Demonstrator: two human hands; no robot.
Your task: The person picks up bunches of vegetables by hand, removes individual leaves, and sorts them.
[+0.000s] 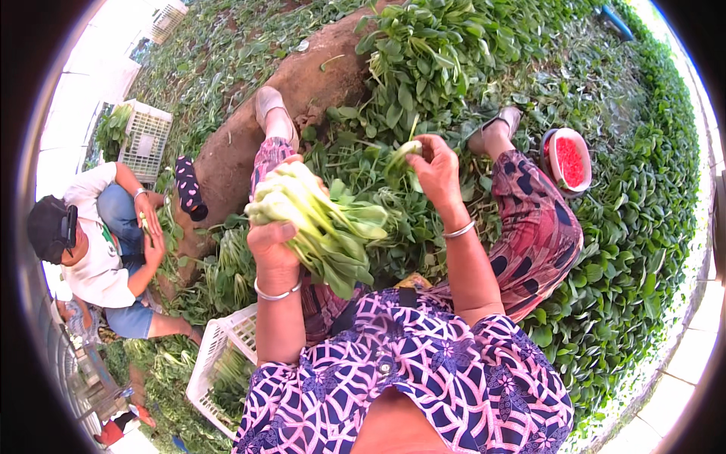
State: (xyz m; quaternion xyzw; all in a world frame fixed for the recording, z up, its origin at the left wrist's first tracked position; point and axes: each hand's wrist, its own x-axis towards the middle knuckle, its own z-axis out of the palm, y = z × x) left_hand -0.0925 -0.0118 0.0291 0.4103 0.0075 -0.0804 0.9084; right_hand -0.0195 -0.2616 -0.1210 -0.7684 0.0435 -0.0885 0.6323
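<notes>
A bunch of leafy greens with pale stems (317,221) fills my left hand (275,244), the stem ends toward the upper left and the leaves hanging to the lower right. To the right, my right hand (439,170) pinches a small green leaf or stalk (404,156) between thumb and fingers, apart from the bunch. Both wrists carry a metal bangle. Below my hands, loose cut leaves (357,159) cover the ground between my legs. A large heap of picked greens (431,57) lies just beyond my feet.
Beside my left arm stands a white plastic crate (207,363) holding greens. A co-worker (108,244) crouches at left, near another crate (146,139) and a dark patterned cylinder (190,187). A tub of red material (569,159) sits right of my knee, by dense growing plants (635,272).
</notes>
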